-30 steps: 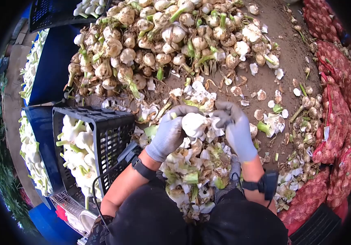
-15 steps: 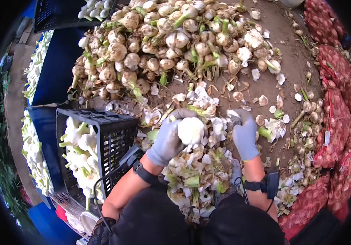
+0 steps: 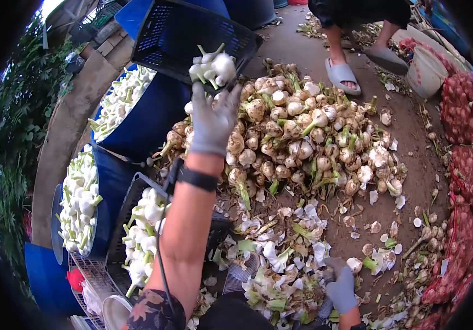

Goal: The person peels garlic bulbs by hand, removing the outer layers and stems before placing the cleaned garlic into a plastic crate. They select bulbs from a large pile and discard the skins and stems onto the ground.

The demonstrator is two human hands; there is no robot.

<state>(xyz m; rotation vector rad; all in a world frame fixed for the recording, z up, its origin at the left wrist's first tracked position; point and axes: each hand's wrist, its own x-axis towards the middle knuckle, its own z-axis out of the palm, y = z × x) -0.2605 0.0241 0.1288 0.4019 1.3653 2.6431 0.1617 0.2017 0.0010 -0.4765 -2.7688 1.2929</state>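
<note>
My left hand (image 3: 213,121), in a grey glove, reaches far forward with its fingers spread and nothing in them. Just beyond its fingertips, peeled white garlic bulbs (image 3: 214,69) with green stems lie in the tilted black crate (image 3: 159,41). Low on the right, my gloved right hand (image 3: 342,287) hangs over the scattered garlic peels (image 3: 280,286). Its fingers are curled, and what they hold, if anything, is hard to see. A large heap of unpeeled, soil-stained garlic (image 3: 302,126) spreads across the ground ahead.
Blue tubs (image 3: 132,124) of white garlic stand on the left, beside another black crate (image 3: 118,264). Red mesh sacks (image 3: 465,170) line the right side. Beyond the heap are another person's feet in grey sandals (image 3: 344,77) and a whitish bucket (image 3: 426,71).
My left hand has moved from near my lap up to the far crate and let go of the white garlic bulb. The view has tilted upward; my right hand now appears lower.
</note>
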